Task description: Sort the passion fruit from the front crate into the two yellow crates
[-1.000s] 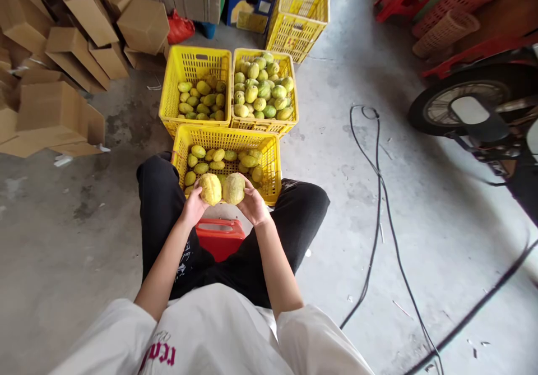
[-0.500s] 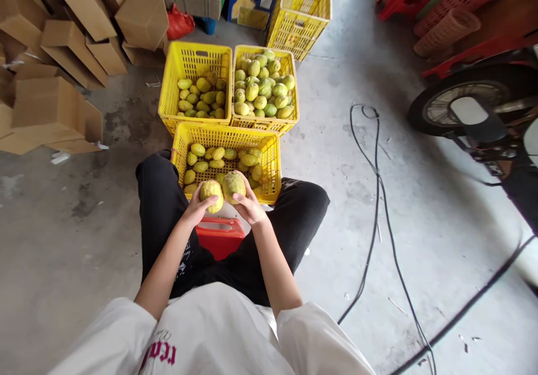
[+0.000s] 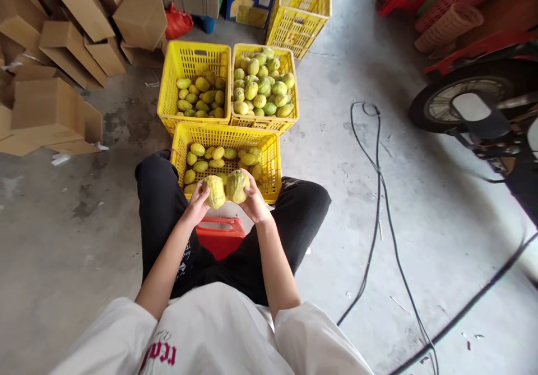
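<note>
The near crate (image 3: 227, 132) is standing on the floor (image 3: 315, 218), with loose fruit (image 3: 200, 166) lying inside it, one group at its left and another at its right. Directly behind the near crate, to the left, the rear-left crate (image 3: 181, 64) is holding a low layer of yellow-green fruit (image 3: 202, 97). Behind the near crate, to the right, the rear-right crate (image 3: 263, 121) is carrying a much higher heap (image 3: 264, 86), rising to about its rim. At the front rim of the near crate, the left hand (image 3: 197, 205) and the right hand (image 3: 256, 207) are each holding one fruit: the left fruit (image 3: 216, 191) is showing mostly yellow, the right fruit (image 3: 237, 187) is showing green streaks (whether the two are touching is not clear). The fingers (image 3: 251, 179) of both hands are curving around the fruit, thumbs resting against the outer sides; the left fingertips are mostly hidden. For sound handling, the palms should be bearing the weight and the thumbs pressing only lightly, since hard pressure is likely to be bruising the skin.
</note>
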